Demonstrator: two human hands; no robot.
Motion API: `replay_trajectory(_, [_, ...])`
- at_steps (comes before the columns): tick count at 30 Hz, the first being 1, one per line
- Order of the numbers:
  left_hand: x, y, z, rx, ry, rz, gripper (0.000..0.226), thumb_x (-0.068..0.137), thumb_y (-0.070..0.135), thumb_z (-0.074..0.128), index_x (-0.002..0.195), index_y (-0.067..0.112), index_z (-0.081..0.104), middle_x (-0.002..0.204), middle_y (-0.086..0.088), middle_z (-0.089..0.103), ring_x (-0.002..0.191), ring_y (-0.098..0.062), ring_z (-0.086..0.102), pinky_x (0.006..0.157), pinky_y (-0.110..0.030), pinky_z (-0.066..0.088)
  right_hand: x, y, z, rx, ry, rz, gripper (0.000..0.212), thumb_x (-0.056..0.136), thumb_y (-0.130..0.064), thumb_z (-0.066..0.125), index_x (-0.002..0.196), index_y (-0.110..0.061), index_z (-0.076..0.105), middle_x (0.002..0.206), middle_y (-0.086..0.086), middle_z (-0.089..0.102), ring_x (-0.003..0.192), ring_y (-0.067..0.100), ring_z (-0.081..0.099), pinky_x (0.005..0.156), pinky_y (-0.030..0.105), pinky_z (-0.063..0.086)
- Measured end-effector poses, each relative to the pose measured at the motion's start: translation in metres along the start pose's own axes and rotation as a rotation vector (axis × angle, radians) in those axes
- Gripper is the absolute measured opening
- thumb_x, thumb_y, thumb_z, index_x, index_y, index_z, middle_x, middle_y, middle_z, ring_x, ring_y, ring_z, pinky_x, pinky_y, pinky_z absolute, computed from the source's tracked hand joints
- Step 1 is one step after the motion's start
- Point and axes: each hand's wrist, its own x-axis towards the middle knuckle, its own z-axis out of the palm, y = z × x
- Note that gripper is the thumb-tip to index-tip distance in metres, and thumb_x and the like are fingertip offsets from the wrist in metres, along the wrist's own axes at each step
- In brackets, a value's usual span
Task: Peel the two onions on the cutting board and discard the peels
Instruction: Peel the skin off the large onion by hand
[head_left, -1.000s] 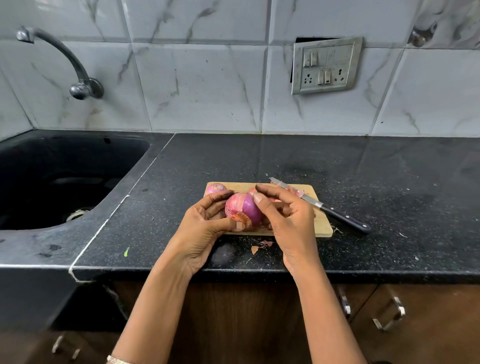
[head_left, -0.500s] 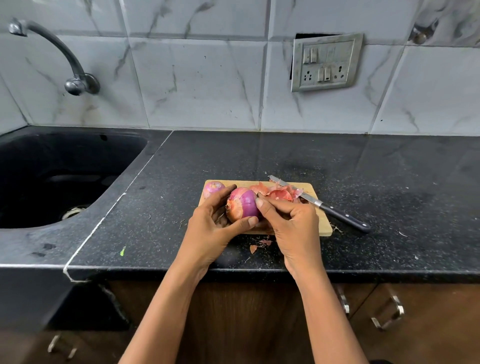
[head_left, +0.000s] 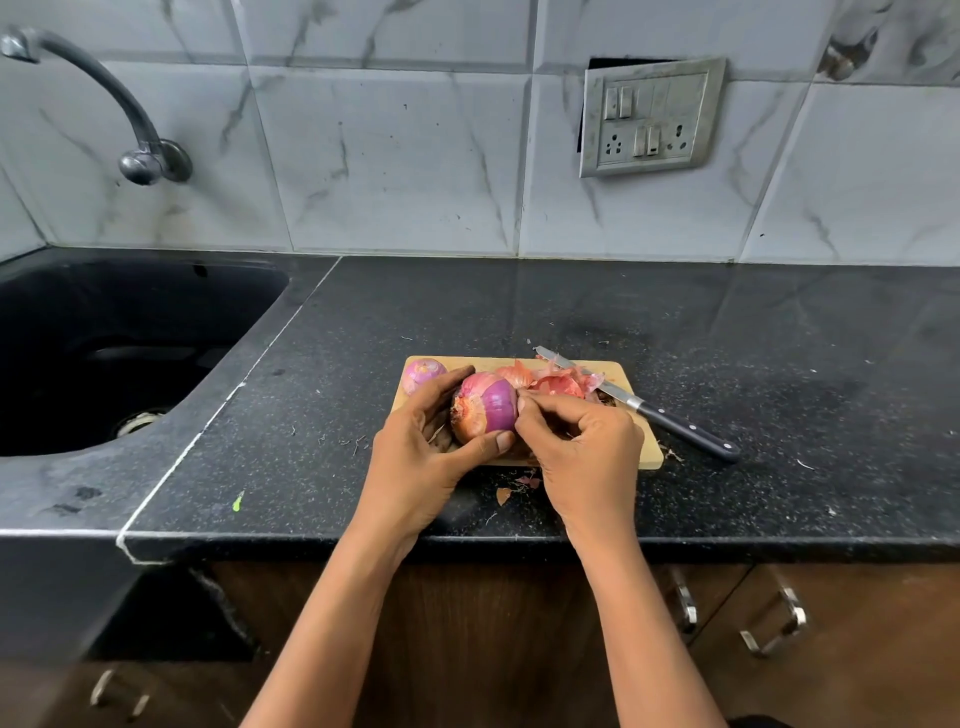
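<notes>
- Hanging off brown cabinet fronts at the bottom, metal handles (head_left: 774, 623) sit under the front edge of the counter.
- On the black speckled countertop (head_left: 779, 364), small peel scraps (head_left: 503, 494) lie between the two wrists, just in front of the board. A green speck (head_left: 238, 501) lies nearer the sink seam.
- The left hand (head_left: 415, 457) curls round a red onion (head_left: 491, 405), thumb on the near side and fingers over the far side. It holds the onion above the board's left half and hides that near edge.
- The right hand (head_left: 582, 447) pinches at the onion's right side with thumb and forefinger, its other fingers curled. It covers the middle of the board.
- The held onion shows bare purple flesh on the right and dry orange skin on the left.
- The wooden cutting board (head_left: 652, 454) lies flat on the counter. A second onion (head_left: 423, 374) rests at its far-left corner, partly behind the left fingers.
- Loose peels (head_left: 558, 384) are heaped on the far middle of the board, lapping onto the knife blade.
- The knife (head_left: 675, 423) lies diagonally, blade over the far-right corner, black handle on the counter.
- Far left are a black sink (head_left: 104, 364) and a curved tap (head_left: 130, 114). A switch plate (head_left: 649, 119) is fixed to the marbled tiles.
</notes>
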Motion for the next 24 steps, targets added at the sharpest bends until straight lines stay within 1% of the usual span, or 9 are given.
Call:
replay_trajectory(2, [0.0003,-0.0003,-0.0004,-0.012,-0.006,-0.003,0.073,0.069,0.001,0.088,0.135,0.016,0.061,0.127,0.0,0.07,0.118,-0.01,0.067,0.099,-0.024,0.054,-0.0005,0.0003,0.0004,-0.014,0.011,-0.001,0.015,0.085,-0.009,0.078,0.099,-0.013,0.081,0.085,-0.02,0.073,0.084,-0.009,0.07,0.079,0.011,0.053])
replay_trajectory(3, [0.0003,-0.0004,-0.0007,-0.021,-0.007,-0.006,0.074,0.067,0.003,0.088,0.135,0.016,0.061,0.127,-0.001,0.07,0.118,-0.011,0.067,0.099,-0.025,0.054,-0.0003,0.0013,0.0004,-0.005,0.011,0.015,0.015,0.085,-0.009,0.078,0.099,-0.013,0.081,0.086,-0.018,0.074,0.085,-0.008,0.07,0.081,0.015,0.056])
replay_trajectory(6, [0.0011,-0.0015,-0.0018,-0.041,-0.002,-0.013,0.075,0.065,0.007,0.088,0.135,0.016,0.061,0.127,-0.003,0.07,0.119,-0.014,0.067,0.102,-0.029,0.053,0.0007,0.0043,-0.0009,0.099,-0.022,0.129,0.015,0.086,-0.008,0.077,0.099,-0.015,0.082,0.088,-0.011,0.078,0.089,0.002,0.073,0.086,0.034,0.061])
replay_trajectory(8, [0.0019,-0.0022,-0.0024,-0.052,0.004,-0.02,0.075,0.066,0.007,0.088,0.135,0.014,0.06,0.127,-0.003,0.071,0.119,-0.015,0.067,0.101,-0.028,0.054,0.0009,0.0043,-0.0021,0.174,-0.048,0.183,0.015,0.087,-0.007,0.077,0.099,-0.014,0.082,0.09,-0.007,0.079,0.091,0.007,0.075,0.088,0.04,0.061])
replay_trajectory(10, [0.0025,-0.0029,-0.0029,-0.071,0.02,-0.024,0.076,0.065,0.005,0.088,0.135,0.013,0.06,0.125,-0.004,0.072,0.118,-0.016,0.068,0.098,-0.027,0.055,-0.0005,0.0018,-0.0032,0.232,-0.079,0.196,0.016,0.086,-0.006,0.078,0.1,-0.014,0.081,0.092,-0.005,0.08,0.092,0.01,0.075,0.088,0.04,0.061])
replay_trajectory(12, [0.0028,-0.0036,-0.0035,-0.086,0.032,-0.029,0.077,0.063,0.007,0.088,0.135,0.012,0.06,0.125,-0.004,0.072,0.118,-0.017,0.068,0.099,-0.03,0.055,-0.0025,-0.0008,-0.0034,0.241,-0.107,0.179,0.019,0.085,-0.006,0.08,0.102,-0.015,0.08,0.094,-0.005,0.08,0.093,0.01,0.075,0.088,0.039,0.061])
replay_trajectory(16, [0.0033,-0.0043,-0.0063,-0.12,0.021,-0.058,0.078,0.063,0.008,0.088,0.135,0.011,0.06,0.126,-0.006,0.072,0.12,-0.019,0.067,0.101,-0.034,0.054,-0.0041,-0.0012,-0.0041,0.163,-0.095,0.1,0.018,0.084,-0.009,0.081,0.102,-0.014,0.081,0.095,-0.007,0.079,0.096,0.005,0.074,0.091,0.037,0.06])
replay_trajectory(24, [0.0044,-0.0042,-0.0067,-0.139,0.019,-0.084,0.079,0.063,0.007,0.088,0.137,0.01,0.059,0.126,-0.007,0.072,0.119,-0.018,0.068,0.099,-0.032,0.056,-0.005,-0.0036,-0.0043,-0.029,-0.053,-0.085,0.016,0.086,-0.011,0.08,0.102,-0.014,0.08,0.094,-0.011,0.077,0.091,-0.005,0.071,0.085,0.028,0.06])
